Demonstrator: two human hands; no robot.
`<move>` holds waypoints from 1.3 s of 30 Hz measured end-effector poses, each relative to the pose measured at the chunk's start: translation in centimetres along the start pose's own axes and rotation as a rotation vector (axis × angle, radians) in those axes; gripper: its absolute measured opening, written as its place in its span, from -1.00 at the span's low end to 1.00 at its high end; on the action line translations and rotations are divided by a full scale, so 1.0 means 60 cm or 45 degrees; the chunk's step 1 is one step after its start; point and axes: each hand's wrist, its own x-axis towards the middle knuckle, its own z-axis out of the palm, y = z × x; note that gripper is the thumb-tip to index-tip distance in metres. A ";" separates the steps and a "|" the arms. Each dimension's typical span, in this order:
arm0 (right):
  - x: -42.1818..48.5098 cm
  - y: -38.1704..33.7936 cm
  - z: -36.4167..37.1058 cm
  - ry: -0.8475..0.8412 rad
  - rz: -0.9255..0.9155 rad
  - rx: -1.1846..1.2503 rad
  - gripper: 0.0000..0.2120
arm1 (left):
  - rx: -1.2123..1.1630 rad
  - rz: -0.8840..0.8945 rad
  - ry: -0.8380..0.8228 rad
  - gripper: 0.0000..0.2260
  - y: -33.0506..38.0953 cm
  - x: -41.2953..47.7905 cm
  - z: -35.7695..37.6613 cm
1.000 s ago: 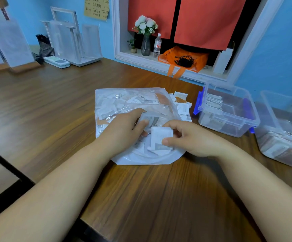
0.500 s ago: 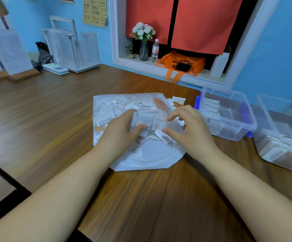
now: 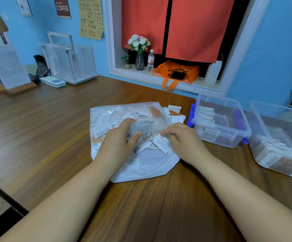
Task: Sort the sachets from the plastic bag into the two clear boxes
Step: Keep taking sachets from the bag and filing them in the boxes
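A clear plastic bag point(image 3: 148, 165) full of white and orange sachets lies flat on the wooden table. My left hand point(image 3: 117, 144) grips a small stack of white sachets point(image 3: 141, 127) held upright over the bag. My right hand point(image 3: 183, 140) rests on the bag just right of the stack, fingers curled and pinching the plastic film beside loose sachets point(image 3: 159, 144). Right of the bag stands a clear box with blue latches point(image 3: 229, 135), white sachets stacked at its left wall. A second clear box point(image 3: 258, 123) further right holds brown and white sachets.
A few sachets point(image 3: 174, 110) spill from the bag's far end near the first box. An acrylic stand point(image 3: 68, 63) and a small scale point(image 3: 53, 81) sit at the table's far left. An orange bag point(image 3: 176, 72), vase and bottle stand on the window ledge.
My right hand let go of the single white sachet and moved up onto the bag. The left hand kept its stack. The camera tilted upward.
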 end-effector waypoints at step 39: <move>-0.205 0.084 -0.166 0.414 0.591 0.486 -0.87 | -0.878 -0.093 -0.887 -0.78 0.209 -0.045 0.188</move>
